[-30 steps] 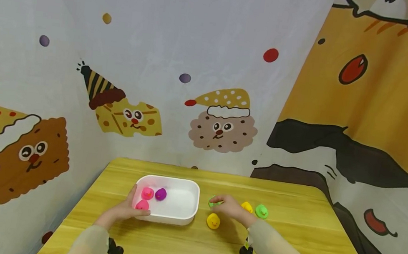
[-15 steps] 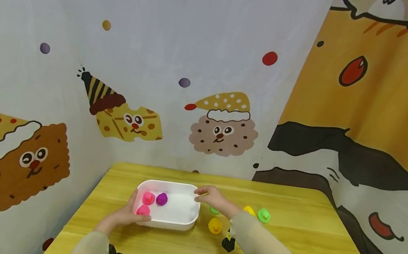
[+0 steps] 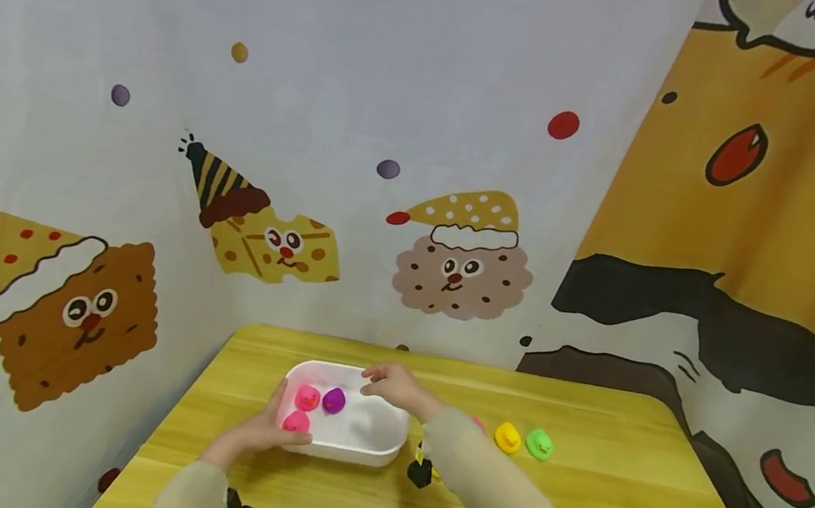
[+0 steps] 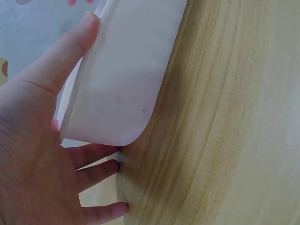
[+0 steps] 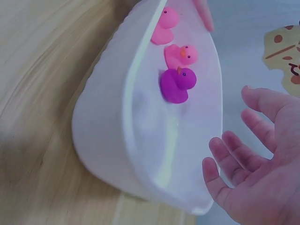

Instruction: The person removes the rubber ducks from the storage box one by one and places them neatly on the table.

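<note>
A white plastic tub [image 3: 377, 456] holds two pink toy ducks [image 3: 307, 398] and a purple toy duck [image 3: 334, 401] toward its left end. My left hand [image 3: 262, 429] grips the tub's left end, thumb on the front rim and fingers round the corner, as the left wrist view shows. My right hand [image 3: 396, 387] is over the tub's right back part. In the right wrist view, its fingers [image 5: 229, 161] are spread and loosely bent, with nothing between them.
Right of the tub, a yellow duck [image 3: 507, 438] and a green duck [image 3: 540, 444] rest on the wooden table [image 3: 621, 496]. My right sleeve partly covers a pink thing [image 3: 479, 422] and a yellow one [image 3: 437, 474]. A printed cloth [image 3: 474, 69] hangs behind.
My right hand has left a green duck on the table and moved left over the tub. My left hand keeps its grip on the tub. The head view has shifted slightly.
</note>
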### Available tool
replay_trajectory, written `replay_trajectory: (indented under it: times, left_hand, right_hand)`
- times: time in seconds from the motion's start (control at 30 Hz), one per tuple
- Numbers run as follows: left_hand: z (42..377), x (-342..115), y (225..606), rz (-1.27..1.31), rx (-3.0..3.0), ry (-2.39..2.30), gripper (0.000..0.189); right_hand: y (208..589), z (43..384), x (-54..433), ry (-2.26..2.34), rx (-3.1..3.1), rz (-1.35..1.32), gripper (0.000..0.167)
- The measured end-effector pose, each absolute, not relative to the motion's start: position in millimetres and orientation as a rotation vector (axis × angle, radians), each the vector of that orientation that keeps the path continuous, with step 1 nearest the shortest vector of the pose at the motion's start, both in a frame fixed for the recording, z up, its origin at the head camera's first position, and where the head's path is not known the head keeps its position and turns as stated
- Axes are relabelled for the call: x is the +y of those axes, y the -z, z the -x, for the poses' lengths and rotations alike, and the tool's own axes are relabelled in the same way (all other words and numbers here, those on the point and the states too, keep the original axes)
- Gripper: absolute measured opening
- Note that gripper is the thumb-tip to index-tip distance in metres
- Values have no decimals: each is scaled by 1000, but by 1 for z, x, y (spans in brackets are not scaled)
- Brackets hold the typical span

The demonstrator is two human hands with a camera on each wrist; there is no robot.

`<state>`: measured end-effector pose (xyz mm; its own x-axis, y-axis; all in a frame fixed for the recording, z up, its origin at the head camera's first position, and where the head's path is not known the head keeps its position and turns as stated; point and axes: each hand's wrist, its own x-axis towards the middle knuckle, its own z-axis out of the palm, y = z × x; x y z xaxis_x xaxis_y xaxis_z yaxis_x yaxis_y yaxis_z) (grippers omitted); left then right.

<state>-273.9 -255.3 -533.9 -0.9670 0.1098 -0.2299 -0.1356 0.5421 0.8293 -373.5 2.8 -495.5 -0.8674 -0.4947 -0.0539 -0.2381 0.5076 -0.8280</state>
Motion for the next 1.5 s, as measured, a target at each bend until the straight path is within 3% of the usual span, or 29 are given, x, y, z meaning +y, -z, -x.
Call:
replay_trajectory:
  times: [0.6,1.2,1.5]
  left_hand:
    - [272,-248,538,-31,2501,-1466,124]
    - [274,-250,541,15,2501,-1478,125]
    - [273,-254,539,48,2504,-1491,125]
  right_hand:
    - [526,372,-35,1296,2463,496,37]
    - [544,368,-52,1328,2464,740,49]
    - [550,369,-63,1255,2497,727,47]
